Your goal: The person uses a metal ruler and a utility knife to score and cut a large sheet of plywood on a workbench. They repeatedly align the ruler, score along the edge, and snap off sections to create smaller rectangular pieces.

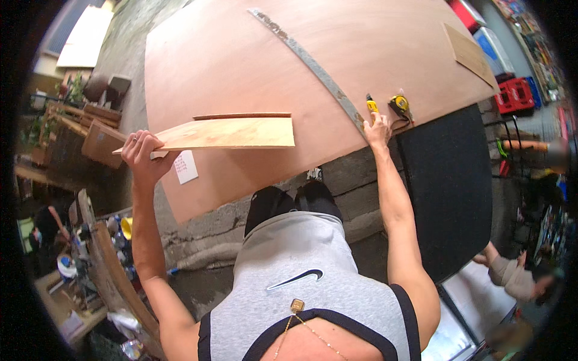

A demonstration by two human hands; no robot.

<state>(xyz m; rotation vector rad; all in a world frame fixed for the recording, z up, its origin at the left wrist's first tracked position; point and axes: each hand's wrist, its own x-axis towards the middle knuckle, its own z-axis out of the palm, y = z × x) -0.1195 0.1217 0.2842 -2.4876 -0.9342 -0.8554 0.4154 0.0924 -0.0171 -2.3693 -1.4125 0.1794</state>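
Observation:
My left hand (143, 150) grips the left end of a thin plywood piece (241, 132), holding it tilted over the large reddish-brown sheet (229, 72). On the right, my right hand (378, 127) has its fingers closed on a yellow utility knife (372, 106) with a black end. Beside those fingers ends a long, worn metal straightedge (313, 66), which runs away to the far side of the sheet. A yellow and black tape measure (399, 105) lies just right of the knife. Below the plywood, near my left hand, is a white paper note (186, 167) with red writing.
A narrow brown strip (241, 115) shows behind the plywood. Another thin wooden piece (468, 55) lies at the sheet's far right. A black panel (445, 192) adjoins the near right edge. Red crates (513, 95) stand beyond, and another person (512, 274) is at lower right.

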